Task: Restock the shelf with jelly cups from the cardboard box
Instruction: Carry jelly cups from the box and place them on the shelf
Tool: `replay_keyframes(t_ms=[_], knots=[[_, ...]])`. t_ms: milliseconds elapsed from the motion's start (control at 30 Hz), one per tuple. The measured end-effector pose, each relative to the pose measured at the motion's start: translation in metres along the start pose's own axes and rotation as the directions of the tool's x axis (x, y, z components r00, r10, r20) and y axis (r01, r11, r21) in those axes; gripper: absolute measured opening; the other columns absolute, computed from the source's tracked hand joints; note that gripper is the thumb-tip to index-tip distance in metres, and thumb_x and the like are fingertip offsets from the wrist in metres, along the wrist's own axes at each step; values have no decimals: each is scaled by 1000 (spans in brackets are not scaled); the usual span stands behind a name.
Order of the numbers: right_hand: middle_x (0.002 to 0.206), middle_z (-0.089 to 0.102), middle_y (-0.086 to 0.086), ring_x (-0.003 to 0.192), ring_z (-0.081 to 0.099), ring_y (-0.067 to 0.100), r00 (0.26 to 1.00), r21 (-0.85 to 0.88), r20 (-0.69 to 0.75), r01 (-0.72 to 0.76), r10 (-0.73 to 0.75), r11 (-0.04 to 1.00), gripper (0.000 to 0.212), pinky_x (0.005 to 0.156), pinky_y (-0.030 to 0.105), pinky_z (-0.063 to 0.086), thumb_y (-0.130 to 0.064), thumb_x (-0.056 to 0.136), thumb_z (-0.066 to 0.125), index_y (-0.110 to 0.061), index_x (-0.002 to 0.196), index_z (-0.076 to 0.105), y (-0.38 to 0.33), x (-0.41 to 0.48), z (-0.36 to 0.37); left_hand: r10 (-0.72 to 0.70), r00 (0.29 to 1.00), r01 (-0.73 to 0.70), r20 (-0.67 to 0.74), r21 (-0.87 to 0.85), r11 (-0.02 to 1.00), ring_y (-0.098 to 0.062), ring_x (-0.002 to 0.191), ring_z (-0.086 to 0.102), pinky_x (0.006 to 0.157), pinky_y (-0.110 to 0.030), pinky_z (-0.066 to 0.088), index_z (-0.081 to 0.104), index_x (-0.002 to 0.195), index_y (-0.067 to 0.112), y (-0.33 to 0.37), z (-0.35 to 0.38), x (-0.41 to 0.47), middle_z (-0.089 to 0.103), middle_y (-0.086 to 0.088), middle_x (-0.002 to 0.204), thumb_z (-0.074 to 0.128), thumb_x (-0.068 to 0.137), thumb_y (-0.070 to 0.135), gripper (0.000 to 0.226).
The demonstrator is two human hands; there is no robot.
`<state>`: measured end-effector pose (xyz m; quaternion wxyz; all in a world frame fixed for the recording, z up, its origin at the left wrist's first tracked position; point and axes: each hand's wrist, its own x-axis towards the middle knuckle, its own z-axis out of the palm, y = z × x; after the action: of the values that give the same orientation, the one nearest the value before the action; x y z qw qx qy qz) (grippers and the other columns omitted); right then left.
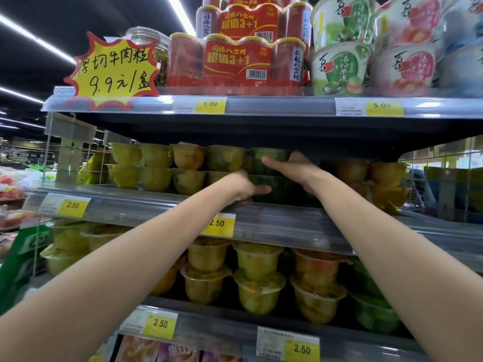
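Both my arms reach up into the middle shelf (261, 226). My left hand (244, 186) grips the lower green jelly cup (277, 190) from its left side, thumb along its front. My right hand (292, 169) holds the upper green jelly cup (271, 156), which is stacked on the lower one, thumb stretched across its front. To the left stand yellow and orange jelly cups (156, 165) in two layers. More orange cups (376, 176) stand to the right. The cardboard box is out of view.
The top shelf (261, 105) hangs low over the green cups, carrying red multipacks (235, 58) and large green and pink cups (339, 69). A yellow price sign (115, 69) sticks out at left. The shelf below holds stacked jelly cups (258, 278). Wire dividers (78, 163) flank the middle shelf.
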<state>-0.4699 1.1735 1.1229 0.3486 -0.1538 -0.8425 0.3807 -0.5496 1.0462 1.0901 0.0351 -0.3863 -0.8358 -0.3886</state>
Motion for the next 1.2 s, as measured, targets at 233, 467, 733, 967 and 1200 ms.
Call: replay_keyframes(t_ms=[233, 467, 733, 967, 1200], knots=[[136, 54, 8, 122, 52, 24, 998, -30, 10, 56, -56, 998, 77, 90, 29, 42, -55, 79, 68, -12, 139, 46, -2, -9, 0, 29, 998, -31, -60, -29, 999, -14, 66, 59, 58, -25, 45, 57, 119, 9, 0, -2, -10, 64, -2, 78, 69, 79, 53, 61], [142, 49, 9, 128, 48, 23, 989, -148, 41, 146, -142, 978, 66, 98, 25, 36, -46, 88, 63, -12, 142, 43, -5, -40, -11, 99, 981, -97, -169, 18, 995, -16, 61, 54, 50, -27, 37, 59, 84, 11, 4, -8, -28, 55, 0, 64, 65, 83, 52, 41], [92, 63, 9, 84, 56, 24, 988, -473, -97, 59, -119, 879, 53, 64, 29, 40, -60, 91, 48, -9, 89, 61, -17, -83, -16, 258, 917, -138, -303, 367, 920, -27, 84, 63, 71, -34, 50, 67, 92, 11, -4, -22, -71, 66, -4, 87, 46, 91, 57, 50], [102, 66, 4, 92, 60, 24, 930, -768, -81, 172, -360, 617, 43, 72, 34, 48, -51, 95, 43, -14, 105, 63, -31, -135, 20, 415, 864, -186, -283, 587, 788, -24, 101, 59, 71, -33, 42, 62, 109, 15, -33, -32, -116, 65, -3, 106, 39, 93, 58, 52], [101, 65, 6, 91, 59, 25, 800, -879, 71, 333, -596, 342, 36, 65, 32, 40, -40, 94, 46, -11, 108, 62, -24, -199, 63, 515, 817, -279, -257, 607, 745, -27, 116, 50, 87, -38, 46, 53, 123, 10, -81, -26, -170, 54, -7, 128, 50, 90, 49, 51]])
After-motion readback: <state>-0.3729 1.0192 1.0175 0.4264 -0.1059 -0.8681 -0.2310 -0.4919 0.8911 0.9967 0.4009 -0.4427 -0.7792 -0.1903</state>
